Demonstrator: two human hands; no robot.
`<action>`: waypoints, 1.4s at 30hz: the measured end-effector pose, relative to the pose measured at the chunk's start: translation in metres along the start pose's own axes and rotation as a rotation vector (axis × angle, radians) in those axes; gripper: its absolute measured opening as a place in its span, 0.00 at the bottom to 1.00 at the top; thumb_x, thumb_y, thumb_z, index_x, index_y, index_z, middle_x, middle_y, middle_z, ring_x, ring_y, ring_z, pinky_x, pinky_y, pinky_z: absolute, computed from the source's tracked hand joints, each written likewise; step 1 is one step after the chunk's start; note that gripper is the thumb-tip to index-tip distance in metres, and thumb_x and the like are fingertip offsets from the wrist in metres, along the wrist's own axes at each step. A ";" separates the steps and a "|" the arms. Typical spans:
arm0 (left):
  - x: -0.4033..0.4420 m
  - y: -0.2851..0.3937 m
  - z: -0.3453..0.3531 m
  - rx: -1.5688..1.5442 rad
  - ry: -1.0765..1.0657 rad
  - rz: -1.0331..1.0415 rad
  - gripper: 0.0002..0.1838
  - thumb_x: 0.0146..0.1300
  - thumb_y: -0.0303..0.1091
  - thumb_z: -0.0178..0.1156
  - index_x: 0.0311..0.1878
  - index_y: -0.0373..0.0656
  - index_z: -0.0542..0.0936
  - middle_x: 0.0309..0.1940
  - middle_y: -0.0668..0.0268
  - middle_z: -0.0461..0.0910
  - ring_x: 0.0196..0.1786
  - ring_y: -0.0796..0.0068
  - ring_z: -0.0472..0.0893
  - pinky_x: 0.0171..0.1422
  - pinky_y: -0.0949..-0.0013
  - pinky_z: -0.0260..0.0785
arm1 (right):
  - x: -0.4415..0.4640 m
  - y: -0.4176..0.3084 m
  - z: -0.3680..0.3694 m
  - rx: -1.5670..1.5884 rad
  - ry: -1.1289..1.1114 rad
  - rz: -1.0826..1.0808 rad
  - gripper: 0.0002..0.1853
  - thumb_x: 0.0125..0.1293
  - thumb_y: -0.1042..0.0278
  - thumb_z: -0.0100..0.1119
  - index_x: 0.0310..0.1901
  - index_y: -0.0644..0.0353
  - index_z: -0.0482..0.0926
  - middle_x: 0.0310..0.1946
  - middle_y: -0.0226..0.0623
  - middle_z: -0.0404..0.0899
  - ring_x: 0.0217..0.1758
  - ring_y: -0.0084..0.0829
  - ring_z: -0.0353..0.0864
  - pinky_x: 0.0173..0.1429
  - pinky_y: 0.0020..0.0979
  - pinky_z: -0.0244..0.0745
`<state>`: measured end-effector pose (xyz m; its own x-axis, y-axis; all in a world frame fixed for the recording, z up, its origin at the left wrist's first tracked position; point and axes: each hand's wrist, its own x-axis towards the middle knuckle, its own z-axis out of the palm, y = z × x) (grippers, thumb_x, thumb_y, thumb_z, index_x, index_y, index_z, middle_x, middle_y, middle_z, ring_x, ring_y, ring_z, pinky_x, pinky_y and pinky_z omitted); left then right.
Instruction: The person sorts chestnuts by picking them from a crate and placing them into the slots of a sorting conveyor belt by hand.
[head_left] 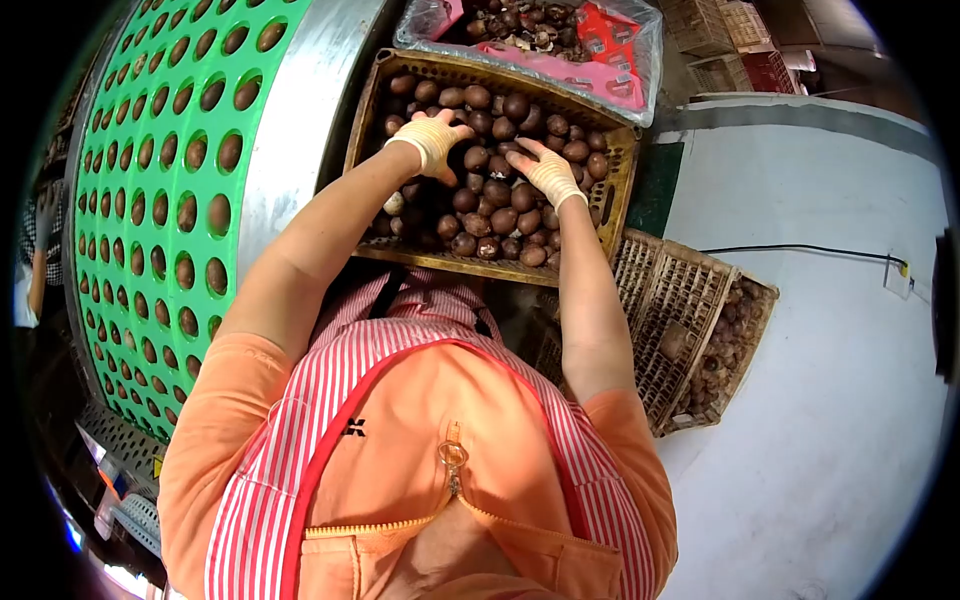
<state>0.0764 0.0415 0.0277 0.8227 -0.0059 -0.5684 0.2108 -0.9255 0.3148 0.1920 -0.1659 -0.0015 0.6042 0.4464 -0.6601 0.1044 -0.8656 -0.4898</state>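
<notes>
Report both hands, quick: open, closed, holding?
Left hand: open, spread over brown round pieces; any hold hidden.
Right hand: open, at the same pieces; hold cannot be told.

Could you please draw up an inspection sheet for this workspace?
Surface: hidden beneath the worn crate.
Job's things: many brown round items inside the worn crate.
Clutter: pink and red material in a plastic-lined container beyond the crate.
Hands: left hand and right hand, in cream fingerless gloves, both among the items; grip unclear.
Cables: one black cable along a white surface, reaching a small box.
Surroundings: green perforated panel at left; plastic crates at right.
</notes>
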 end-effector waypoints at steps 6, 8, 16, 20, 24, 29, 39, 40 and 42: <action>0.001 -0.002 0.040 -0.265 -0.069 0.044 0.53 0.44 0.50 0.79 0.73 0.58 0.61 0.67 0.45 0.61 0.65 0.37 0.70 0.66 0.48 0.68 | -0.011 0.010 0.014 0.096 -0.027 -0.147 0.31 0.62 0.42 0.62 0.64 0.50 0.77 0.69 0.45 0.69 0.71 0.44 0.69 0.72 0.38 0.64; -0.011 0.002 0.050 -0.316 -0.101 0.084 0.54 0.44 0.55 0.78 0.73 0.57 0.61 0.66 0.44 0.63 0.65 0.37 0.70 0.66 0.48 0.67 | -0.022 0.003 0.013 0.053 -0.125 -0.178 0.32 0.61 0.42 0.63 0.64 0.50 0.77 0.70 0.46 0.67 0.71 0.44 0.68 0.72 0.39 0.65; -0.061 0.015 0.061 -0.211 0.021 0.037 0.40 0.55 0.61 0.67 0.66 0.45 0.72 0.66 0.36 0.58 0.59 0.33 0.74 0.67 0.52 0.68 | -0.091 -0.038 0.051 -0.342 0.007 -0.014 0.38 0.54 0.58 0.70 0.68 0.45 0.68 0.76 0.51 0.45 0.65 0.55 0.72 0.66 0.46 0.73; -0.060 0.017 0.064 -0.222 0.018 -0.024 0.40 0.53 0.60 0.67 0.66 0.49 0.73 0.66 0.35 0.59 0.59 0.36 0.74 0.66 0.51 0.68 | -0.086 -0.044 0.050 -0.444 -0.051 -0.031 0.42 0.50 0.66 0.72 0.70 0.41 0.66 0.77 0.47 0.41 0.64 0.54 0.73 0.65 0.45 0.75; -0.053 0.019 0.066 -0.301 0.090 -0.074 0.38 0.48 0.57 0.68 0.63 0.52 0.77 0.58 0.39 0.69 0.58 0.41 0.75 0.63 0.53 0.71 | -0.055 -0.023 0.069 -0.543 0.211 -0.144 0.27 0.58 0.68 0.61 0.62 0.45 0.75 0.70 0.52 0.55 0.59 0.57 0.76 0.59 0.49 0.77; -0.051 0.009 0.076 -0.237 0.011 0.045 0.33 0.43 0.58 0.69 0.54 0.53 0.83 0.48 0.50 0.82 0.57 0.48 0.77 0.59 0.53 0.71 | -0.043 0.000 0.043 -0.517 -0.073 -0.334 0.32 0.46 0.61 0.69 0.59 0.41 0.78 0.70 0.55 0.57 0.64 0.57 0.72 0.68 0.43 0.70; -0.093 0.047 0.072 -0.180 -0.039 -0.190 0.35 0.48 0.57 0.71 0.57 0.45 0.83 0.61 0.51 0.76 0.63 0.53 0.75 0.64 0.56 0.70 | -0.041 0.011 0.057 -0.658 -0.017 -0.395 0.36 0.48 0.57 0.75 0.62 0.45 0.75 0.68 0.50 0.57 0.63 0.54 0.73 0.66 0.42 0.72; -0.096 0.044 0.076 -0.151 -0.017 -0.168 0.36 0.48 0.57 0.71 0.58 0.46 0.82 0.62 0.50 0.75 0.64 0.53 0.75 0.64 0.56 0.69 | -0.038 0.013 0.056 -0.635 -0.014 -0.396 0.35 0.47 0.57 0.75 0.61 0.45 0.76 0.67 0.50 0.57 0.62 0.55 0.73 0.66 0.42 0.72; -0.104 0.014 0.088 -0.391 0.224 -0.104 0.37 0.48 0.55 0.70 0.61 0.47 0.79 0.60 0.49 0.74 0.62 0.52 0.75 0.64 0.56 0.69 | -0.022 0.012 0.057 -0.601 -0.002 -0.386 0.34 0.45 0.54 0.76 0.58 0.45 0.78 0.64 0.52 0.61 0.59 0.56 0.75 0.64 0.43 0.73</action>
<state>-0.0530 -0.0039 0.0244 0.8714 0.2015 -0.4472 0.4463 -0.7038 0.5527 0.1351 -0.1728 -0.0256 0.4352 0.7459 -0.5042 0.7283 -0.6209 -0.2900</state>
